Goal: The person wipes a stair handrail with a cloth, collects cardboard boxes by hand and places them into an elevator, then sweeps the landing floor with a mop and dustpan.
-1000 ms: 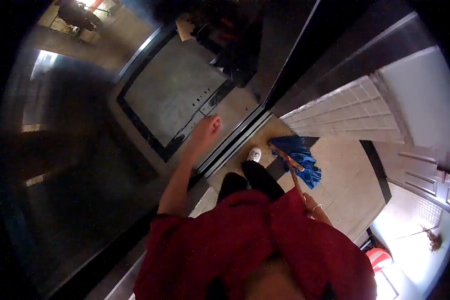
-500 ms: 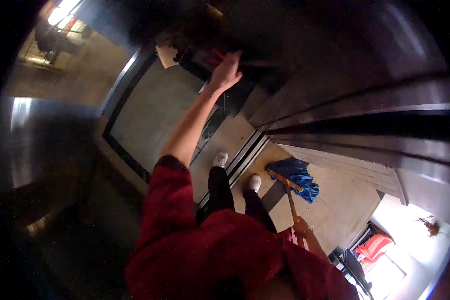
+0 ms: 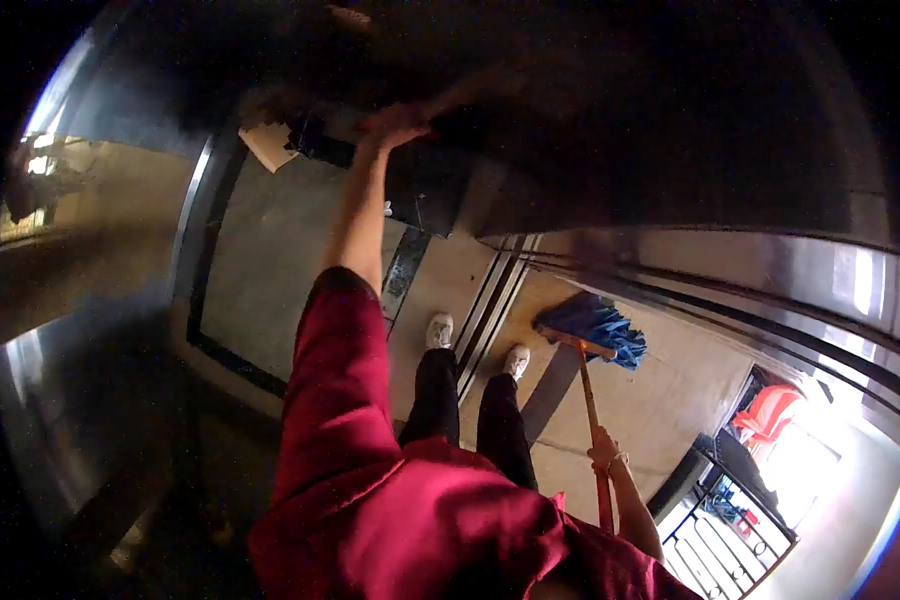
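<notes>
My right hand (image 3: 605,450) is wrapped round the wooden handle (image 3: 589,395) of a mop. The mop's blue cloth head (image 3: 610,328) lies spread on the tiled floor beyond my right shoe, under a wooden crossbar. My left hand (image 3: 400,125) reaches far forward at the end of a stretched arm, close to a dark shiny panel (image 3: 590,150). A faint arm-like reflection runs from it across the panel. Its fingers are dim and blurred, so I cannot make out their pose or whether they touch the panel.
Metal floor tracks (image 3: 495,295) run between my two white shoes. A dark-bordered floor area (image 3: 270,250) lies to the left, with a cardboard piece (image 3: 268,147) at its far end. On the right are red plastic chairs (image 3: 770,412) and a metal railing (image 3: 720,545) in bright light.
My left hand has shifted left in view along the dark panel. The view has turned, so more of the railing and the bright area shows. My right hand keeps hold of the mop.
</notes>
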